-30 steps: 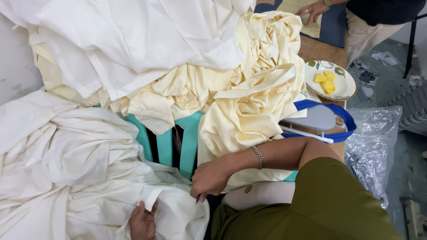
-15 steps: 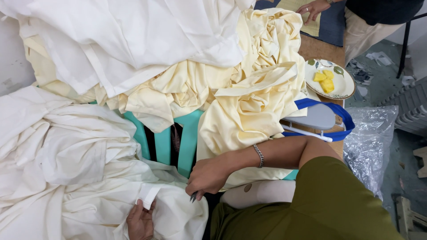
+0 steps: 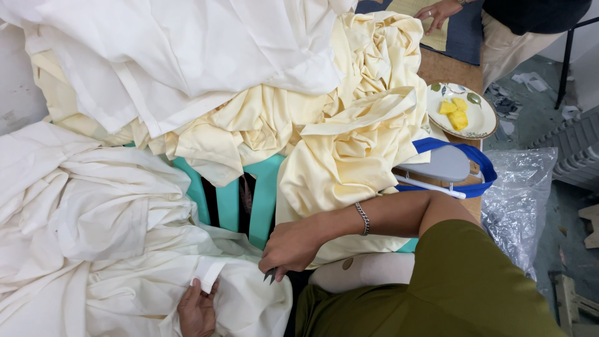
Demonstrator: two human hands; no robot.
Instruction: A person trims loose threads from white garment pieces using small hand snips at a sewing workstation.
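My left hand (image 3: 196,309) at the bottom edge pinches a fold of white cloth (image 3: 93,224) just below a small white tab (image 3: 209,273) sewn to it. My right hand (image 3: 293,246), with a chain bracelet on its wrist, is closed around small dark snips (image 3: 271,275). Their tips poke out beside the tab, close to the cloth. The white cloth lies bunched over my lap and to the left.
A teal plastic chair (image 3: 265,193) carries heaps of cream cloth (image 3: 349,143) and more white cloth (image 3: 187,50). On the wooden table to the right sit a plate of yellow fruit pieces (image 3: 477,125) and a grey, blue-rimmed object (image 3: 446,165). A clear plastic bag (image 3: 518,200) hangs beside it. Another person's hand (image 3: 440,9) rests top right.
The snips' tips have come into sight under my right hand. Both hands stay nearly where they were, on the white cloth.
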